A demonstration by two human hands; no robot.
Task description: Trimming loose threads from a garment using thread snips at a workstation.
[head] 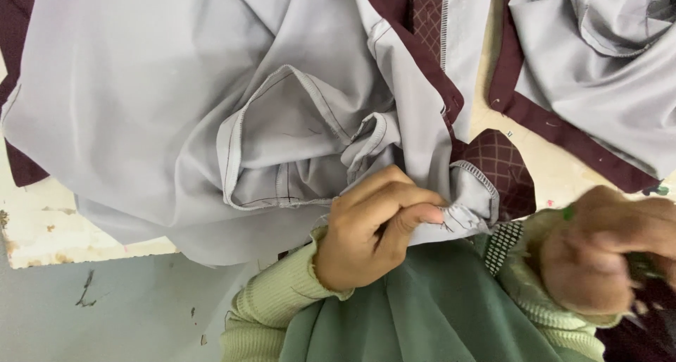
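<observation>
So the left hand's (366, 228) fingers (415, 214) are pinched shut on a folded edge of the grey garment (176, 108), which lies bunched on the pale table (42, 221). The right hand (605, 249) is blurry; its fingers are curled around something small and green (567, 212), can't tell what. Maroon trim (493, 165) sits just beside the pinch.

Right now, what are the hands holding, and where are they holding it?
The left hand pinches the grey garment at a folded, stitched edge near its maroon trim. The right hand is blurred; something small and green shows at it, but what it holds cannot be told.
</observation>
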